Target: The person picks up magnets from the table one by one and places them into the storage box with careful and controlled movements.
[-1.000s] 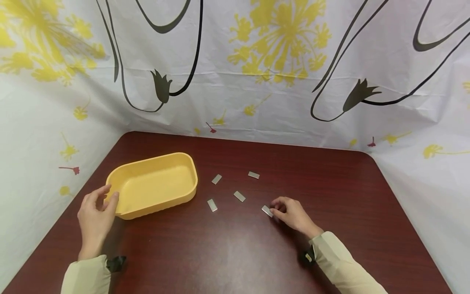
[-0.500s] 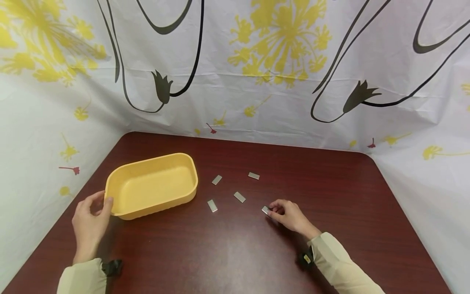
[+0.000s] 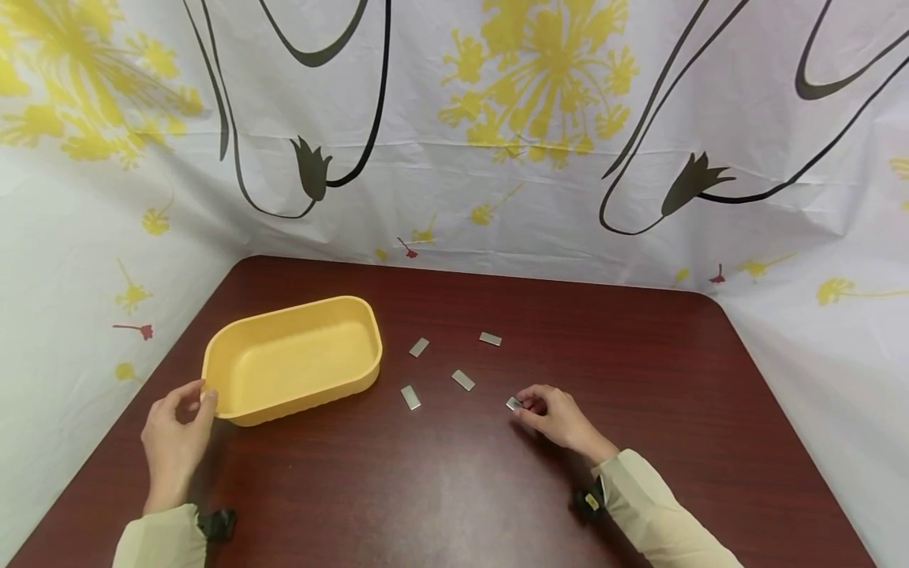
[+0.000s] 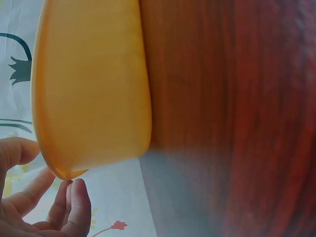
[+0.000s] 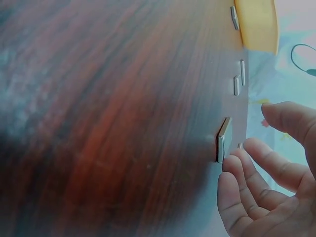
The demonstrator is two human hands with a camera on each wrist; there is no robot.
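A yellow plastic bin (image 3: 312, 400) with rounded corners stands at the left of the table. My left hand (image 3: 175, 442) grips its near left corner, and in the left wrist view the thumb and fingers lie on either side of the rim. Toward the right, my right hand (image 3: 564, 422) is low over a small flat silver block (image 3: 513, 404) and partly covers it from above. The right wrist view shows this block (image 5: 224, 140) against the table, beside the fingertips; the thumb is apart from it, and the fingers are loosely bent.
Several like silver blocks lie between bin and right hand: one near the bin (image 3: 410, 397), one in the middle (image 3: 464, 380), others farther back (image 3: 490, 339). The dark red table (image 3: 398, 489) ends against a patterned white curtain (image 3: 454, 197).
My left hand has shifted slightly outward and closed onto the bin's rim. The right hand has moved a little left over the block, hiding more of it. The bin has hardly moved.
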